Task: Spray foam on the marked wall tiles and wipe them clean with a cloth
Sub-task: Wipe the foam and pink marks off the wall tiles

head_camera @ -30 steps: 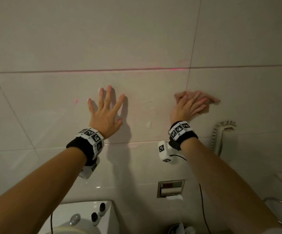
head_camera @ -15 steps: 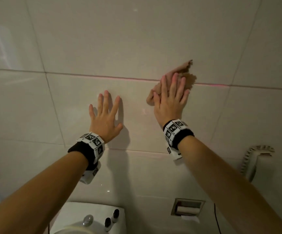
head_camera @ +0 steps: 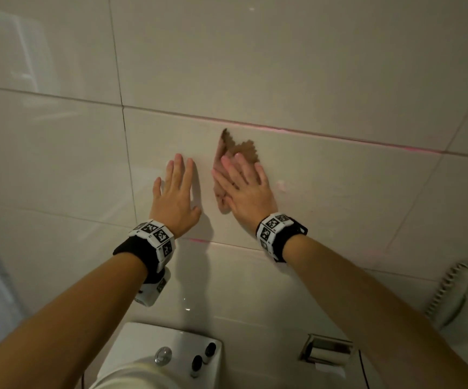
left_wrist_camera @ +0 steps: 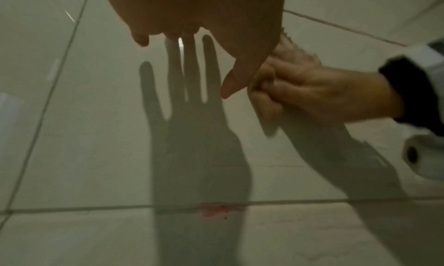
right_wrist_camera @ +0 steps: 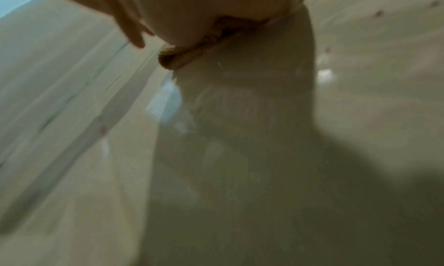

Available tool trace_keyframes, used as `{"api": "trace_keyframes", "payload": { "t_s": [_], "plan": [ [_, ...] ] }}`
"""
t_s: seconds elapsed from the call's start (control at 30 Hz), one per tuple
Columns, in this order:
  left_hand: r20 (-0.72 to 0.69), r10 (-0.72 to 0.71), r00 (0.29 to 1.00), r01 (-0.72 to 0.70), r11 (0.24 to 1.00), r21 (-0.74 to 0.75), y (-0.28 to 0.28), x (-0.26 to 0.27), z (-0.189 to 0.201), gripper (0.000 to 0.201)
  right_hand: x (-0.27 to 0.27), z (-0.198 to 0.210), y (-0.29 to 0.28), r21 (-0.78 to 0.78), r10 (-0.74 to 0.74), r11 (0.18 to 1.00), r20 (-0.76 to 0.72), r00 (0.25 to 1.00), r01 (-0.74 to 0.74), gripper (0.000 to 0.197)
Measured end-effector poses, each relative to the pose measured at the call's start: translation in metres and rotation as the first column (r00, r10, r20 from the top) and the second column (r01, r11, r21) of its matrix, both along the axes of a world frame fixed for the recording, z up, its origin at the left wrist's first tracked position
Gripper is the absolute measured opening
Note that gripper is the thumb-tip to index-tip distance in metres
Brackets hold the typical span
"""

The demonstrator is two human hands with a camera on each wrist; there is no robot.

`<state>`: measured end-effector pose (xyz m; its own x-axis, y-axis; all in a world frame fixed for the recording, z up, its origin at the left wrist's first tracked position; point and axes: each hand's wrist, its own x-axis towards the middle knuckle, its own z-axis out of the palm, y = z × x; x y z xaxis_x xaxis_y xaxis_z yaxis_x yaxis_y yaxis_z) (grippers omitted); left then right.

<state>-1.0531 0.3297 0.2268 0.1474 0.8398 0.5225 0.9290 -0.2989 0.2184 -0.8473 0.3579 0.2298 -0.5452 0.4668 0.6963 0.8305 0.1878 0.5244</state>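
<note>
My left hand (head_camera: 175, 192) lies flat on the pale wall tile (head_camera: 339, 192), fingers straight and holding nothing. Just to its right, my right hand (head_camera: 244, 186) presses a brown cloth (head_camera: 242, 148) flat against the same tile. The cloth sticks out above the fingertips and below the thumb. Pink marks run along the upper grout line (head_camera: 283, 131) and show at the lower one (head_camera: 199, 240). A small pale smear (head_camera: 281, 186) sits right of the right hand. The left wrist view shows the right hand (left_wrist_camera: 324, 91) on the cloth (left_wrist_camera: 266, 116). The right wrist view is blurred, with a cloth edge (right_wrist_camera: 192, 51).
Below the hands stands a white toilet cistern (head_camera: 143, 341) with a flush button (head_camera: 163, 355) and two small dark bottles (head_camera: 203, 357). A recessed paper holder (head_camera: 325, 352) is at the lower right, and a wall phone with a coiled cord (head_camera: 462, 293) at the far right.
My right hand has slid the cloth from the right, up across the upper grout line, then down and left beside the left hand. The left hand stays flat on the tile.
</note>
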Motion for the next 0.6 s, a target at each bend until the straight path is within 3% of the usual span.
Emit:
{"api": "trace_keyframes", "payload": {
  "t_s": [0.1,0.2,0.3,0.43,0.6],
  "plan": [
    [0.004,-0.033,0.999,0.033,0.999,-0.031,0.0,-0.007,-0.008,0.106,0.017,-0.045,-0.004,-0.071,0.086,0.995,0.153,0.985,-0.076,0.068],
    [-0.007,-0.042,0.999,0.042,0.998,-0.056,-0.001,-0.013,-0.013,0.106,0.044,-0.059,-0.012,-0.089,0.079,0.994,0.176,0.981,-0.064,0.077],
    [-0.003,-0.042,0.999,0.042,0.997,-0.064,0.003,-0.019,-0.015,0.104,0.056,-0.038,-0.015,-0.017,0.024,1.0,0.03,0.999,-0.024,0.085],
    [0.007,-0.049,0.999,0.049,0.998,-0.049,0.008,-0.019,-0.019,0.102,0.034,0.013,-0.009,0.054,-0.016,0.998,-0.202,0.979,0.028,0.072],
    [0.018,-0.017,1.0,0.017,0.999,0.036,0.014,-0.008,-0.031,0.1,-0.001,0.011,0.0,0.023,-0.068,0.997,-0.195,0.978,0.074,0.066]
  ]
}}
